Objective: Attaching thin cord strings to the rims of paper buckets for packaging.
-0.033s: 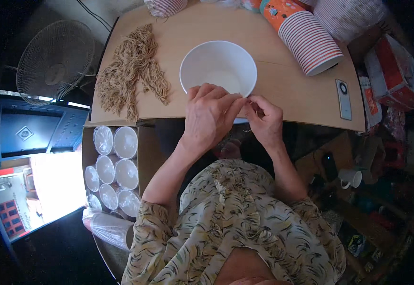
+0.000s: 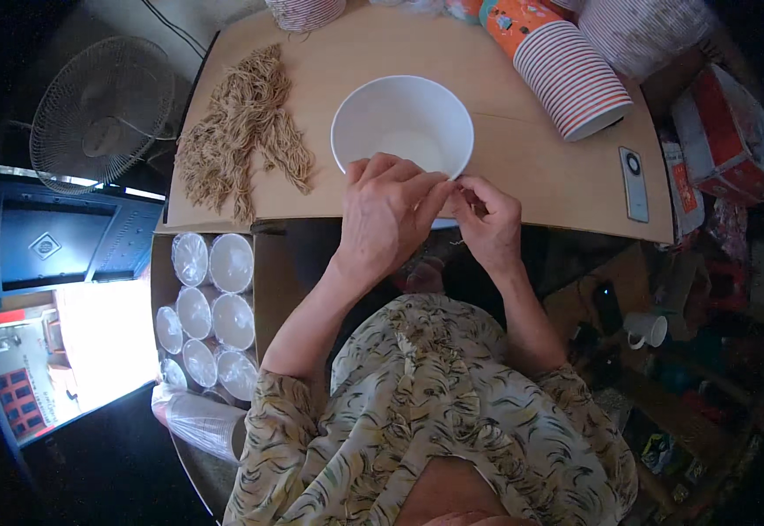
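Observation:
A large white paper tub stands at the near edge of the tabletop, its open mouth facing me. My left hand is closed over the near rim, thumb and fingertips pinched together at its right side. Right beside them, my right hand pinches at the same spot on the rim. A thin pale bit of string hangs just under the fingers. Where it runs between my fingertips is hidden. To the left lies a loose pile of brown twine lengths.
Nested striped paper tubs lie at the far right, with a phone near the right edge. A box of plastic-wrapped tubs stands below the table's left side. A fan is at far left; a white mug sits lower right.

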### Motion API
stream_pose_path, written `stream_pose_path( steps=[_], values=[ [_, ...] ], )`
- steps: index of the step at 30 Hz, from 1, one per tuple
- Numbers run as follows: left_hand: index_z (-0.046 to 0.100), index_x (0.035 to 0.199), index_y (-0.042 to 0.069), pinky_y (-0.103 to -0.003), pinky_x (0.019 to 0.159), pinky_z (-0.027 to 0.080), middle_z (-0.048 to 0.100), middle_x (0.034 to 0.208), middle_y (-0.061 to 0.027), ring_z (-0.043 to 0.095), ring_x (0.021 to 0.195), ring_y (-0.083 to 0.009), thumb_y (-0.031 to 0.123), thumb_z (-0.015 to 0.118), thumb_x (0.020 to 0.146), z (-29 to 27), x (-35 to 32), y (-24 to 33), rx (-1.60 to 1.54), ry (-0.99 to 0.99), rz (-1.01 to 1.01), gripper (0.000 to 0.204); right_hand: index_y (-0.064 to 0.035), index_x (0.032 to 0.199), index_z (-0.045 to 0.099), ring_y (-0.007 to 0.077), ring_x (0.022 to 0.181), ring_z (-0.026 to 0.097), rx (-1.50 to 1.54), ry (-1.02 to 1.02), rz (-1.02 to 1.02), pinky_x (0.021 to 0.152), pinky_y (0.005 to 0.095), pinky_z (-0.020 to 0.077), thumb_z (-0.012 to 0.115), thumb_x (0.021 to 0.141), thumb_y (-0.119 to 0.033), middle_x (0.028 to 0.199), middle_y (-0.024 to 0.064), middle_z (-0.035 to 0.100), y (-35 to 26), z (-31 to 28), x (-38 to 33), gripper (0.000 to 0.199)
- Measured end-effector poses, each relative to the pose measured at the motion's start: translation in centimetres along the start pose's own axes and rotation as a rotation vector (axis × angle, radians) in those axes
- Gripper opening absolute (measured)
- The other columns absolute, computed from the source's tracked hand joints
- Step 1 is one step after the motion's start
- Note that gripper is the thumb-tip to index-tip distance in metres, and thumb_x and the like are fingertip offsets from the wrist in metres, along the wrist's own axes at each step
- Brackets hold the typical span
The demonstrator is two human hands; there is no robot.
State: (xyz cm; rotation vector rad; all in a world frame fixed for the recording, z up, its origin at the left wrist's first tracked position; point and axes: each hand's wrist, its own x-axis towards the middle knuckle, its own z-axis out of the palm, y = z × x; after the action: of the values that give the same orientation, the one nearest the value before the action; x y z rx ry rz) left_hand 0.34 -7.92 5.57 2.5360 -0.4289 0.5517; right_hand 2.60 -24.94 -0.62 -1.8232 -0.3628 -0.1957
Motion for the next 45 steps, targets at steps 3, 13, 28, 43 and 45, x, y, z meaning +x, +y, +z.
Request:
stream_pose_path(
  steps=[3, 13, 28, 43, 45],
  values=[
    [0.077, 0.096, 0.011, -0.040, 0.082, 0.047, 0.074, 0.089, -0.0079, 0.068, 0.087, -0.0272, 0.020, 0.075, 0.084, -0.1, 0.3, 0.2, -0.037, 0.006, -0.033, 0.016, -0.0002, 0.097, 0.070, 0.0107, 0.057, 0.056, -0.066, -0.027, 0.003, 0.053, 0.0275, 0.0441, 0.070, 0.089, -0.006, 0.071, 0.0078, 0.065, 0.0, -0.3, 0.2, 0.010],
    [0.078, 0.093, 0.007, -0.035, 0.081, 0.055, 0.076, 0.096, -0.0081, 0.070, 0.095, -0.0205, 0.011, 0.080, 0.080, -0.6, 0.8, -0.9, -0.358, 0.079, -0.143, 0.013, -0.0011, 0.101, 0.069, 0.0116, 0.064, 0.061, -0.155, -0.195, 0.090, 0.059, 0.0270, 0.0479, 0.072, 0.086, -0.008, 0.080, 0.0095, 0.071, -2.1, -5.3, 1.2, 0.017],
    [0.060, 0.105, -0.004, -0.026, 0.065, 0.058, 0.070, 0.111, -0.0145, 0.068, 0.089, -0.0127, 0.015, 0.059, 0.101, 0.5, 4.5, 1.0, -1.267, -0.177, -0.238, 0.020, -0.0026, 0.110, 0.065, 0.0300, 0.080, 0.067, -0.417, -0.336, -0.058, 0.071, 0.0370, 0.0535, 0.067, 0.084, -0.001, 0.092, 0.0140, 0.067, -10.0, -9.2, 2.8, 0.026],
    [0.067, 0.101, -0.004, -0.022, 0.063, 0.056, 0.072, 0.083, -0.0081, 0.069, 0.073, -0.0102, 0.014, 0.062, 0.100, 1.4, 5.3, 1.0, -1.292, -0.545, -0.294, 0.019, -0.0042, 0.114, 0.066, 0.0307, 0.082, 0.065, -0.582, -0.239, -0.408, 0.070, 0.0386, 0.0536, 0.069, 0.083, -0.001, 0.094, 0.0122, 0.061, -8.6, -9.9, 3.9, 0.032],
    [0.067, 0.099, -0.004, -0.022, 0.063, 0.056, 0.072, 0.082, -0.0083, 0.068, 0.072, -0.0102, 0.013, 0.062, 0.099, 1.3, 5.3, 1.1, -1.262, -0.548, -0.309, 0.018, -0.0038, 0.112, 0.067, 0.0303, 0.081, 0.065, -0.587, -0.258, -0.385, 0.069, 0.0381, 0.0534, 0.069, 0.084, -0.001, 0.093, 0.0120, 0.061, -8.7, -10.0, 3.8, 0.029]
  ],
)
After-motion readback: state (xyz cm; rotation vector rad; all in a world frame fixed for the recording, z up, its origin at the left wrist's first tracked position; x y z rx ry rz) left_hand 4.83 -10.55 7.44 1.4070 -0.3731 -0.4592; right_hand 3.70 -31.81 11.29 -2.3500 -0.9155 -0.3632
